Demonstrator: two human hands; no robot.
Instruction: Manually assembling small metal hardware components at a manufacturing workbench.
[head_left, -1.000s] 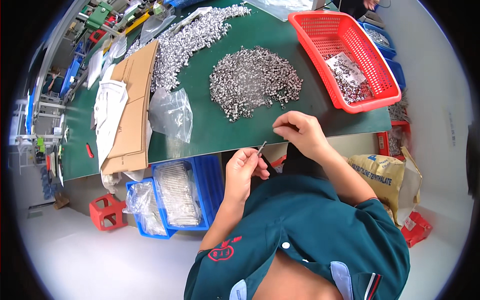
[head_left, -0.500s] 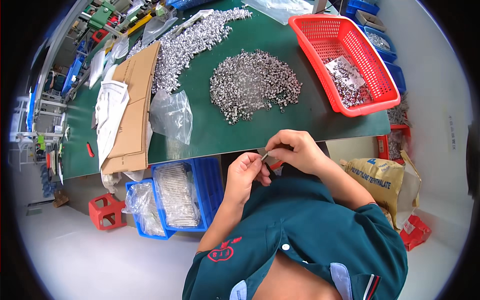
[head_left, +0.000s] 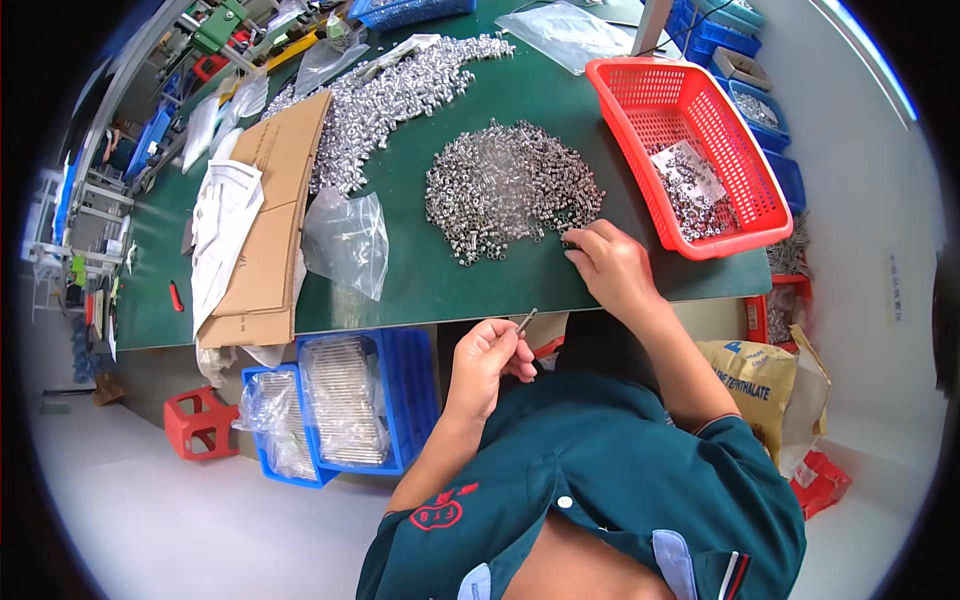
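Note:
My left hand [head_left: 486, 365] is closed with a thin metal rod [head_left: 527, 319] pinched between thumb and fingers, its end pointing up. It is held over my lap, just in front of the table edge. My right hand [head_left: 615, 265] reaches over the table, thumb and fingertips drawn together at the near right edge of a pile of small metal rings [head_left: 480, 195]. Whatever lies between those fingertips is too small to make out. Some clear plastic seems to lie on the middle of the pile.
A red basket [head_left: 622, 125] with metal rings and a paper slip stands at the right. Farther left lie a heap of shiny metal parts [head_left: 400, 100], flat cardboard [head_left: 265, 250] and a plastic bag [head_left: 345, 240]. Blue crates [head_left: 412, 400] sit below the table, beside a red stool [head_left: 200, 425].
My right hand has left the rod and moved up and forward to the pile of rings. My left hand keeps the rod, nearly in place. The view has shifted slightly.

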